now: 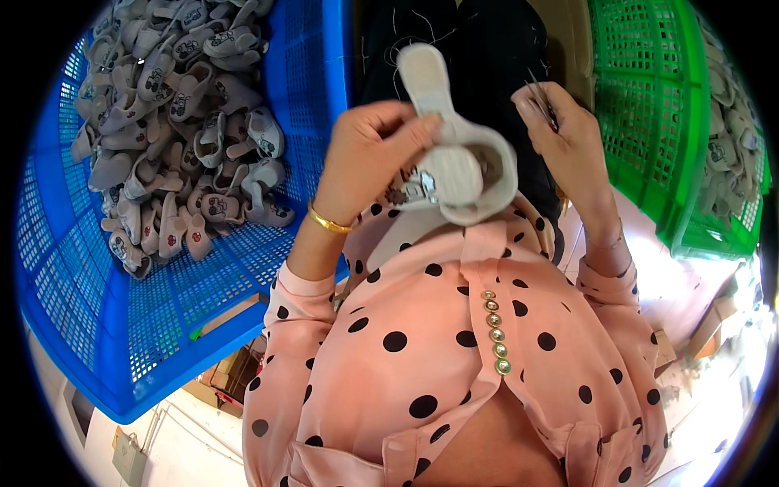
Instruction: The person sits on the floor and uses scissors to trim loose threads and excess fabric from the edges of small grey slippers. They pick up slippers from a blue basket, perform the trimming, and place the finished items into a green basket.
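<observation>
My left hand [365,150] pinches a pale grey shoe upper [505,166] between thumb and fingers above my lap. Its strap points away from me, and the rounded, open part faces right. A dark printed figure shows on its side, partly covered by a pale oval flap. To the right, apart from the upper, my right hand [572,150] is closed around small scissors [544,104], with the thin blades pointing up past the fingers. The handles are mostly hidden in the palm. Thin loose threads [418,34] lie on my dark trousers beyond the strap.
At my left stands a blue plastic basket [312,89] with a heap of similar grey shoe uppers [182,114], several bearing printed figures. A green plastic basket [645,114] on the right holds more grey uppers [725,158]. Cardboard [714,329] lies on the floor at lower right.
</observation>
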`<state>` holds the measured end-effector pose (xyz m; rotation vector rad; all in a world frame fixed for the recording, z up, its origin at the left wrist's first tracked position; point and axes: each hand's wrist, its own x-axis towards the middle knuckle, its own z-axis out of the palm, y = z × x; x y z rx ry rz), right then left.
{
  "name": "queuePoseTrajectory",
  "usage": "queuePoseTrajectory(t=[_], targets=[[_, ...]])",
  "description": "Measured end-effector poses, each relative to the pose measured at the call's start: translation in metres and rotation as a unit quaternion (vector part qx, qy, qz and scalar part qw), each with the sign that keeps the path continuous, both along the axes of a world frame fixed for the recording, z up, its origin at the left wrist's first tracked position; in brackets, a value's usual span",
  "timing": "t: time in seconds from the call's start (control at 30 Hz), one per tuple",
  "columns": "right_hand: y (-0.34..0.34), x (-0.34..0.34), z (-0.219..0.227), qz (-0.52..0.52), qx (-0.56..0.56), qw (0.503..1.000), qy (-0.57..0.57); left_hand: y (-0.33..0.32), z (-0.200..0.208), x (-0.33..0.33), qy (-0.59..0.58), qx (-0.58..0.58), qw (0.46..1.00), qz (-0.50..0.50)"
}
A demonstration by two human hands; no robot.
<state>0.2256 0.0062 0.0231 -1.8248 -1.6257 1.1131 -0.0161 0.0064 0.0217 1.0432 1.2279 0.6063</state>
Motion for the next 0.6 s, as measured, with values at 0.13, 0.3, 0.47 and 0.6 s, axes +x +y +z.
queuePoseTrajectory(t=[0.13,0.3,0.47,0.6], targets=[[-0.013,0.017,0.011,0.019,0.054,0.998,-0.002,0.011,0.006,0.002,-0.02,0.048,0.993,0.11],[-0.025,0.013,0.006,-0.04,0.019,0.998,0.05,-0.006,0.002,0.025,-0.077,0.063,0.983,0.156],[-0.032,0.025,-0.011,-0.002,0.028,1.0,-0.003,-0.029,-0.018,0.037,0.02,0.046,0.997,0.059],[-0.041,0.031,-0.013,-0.014,0.014,0.999,-0.044,-0.035,0.006,0.033,0.234,0.219,0.939,-0.124]])
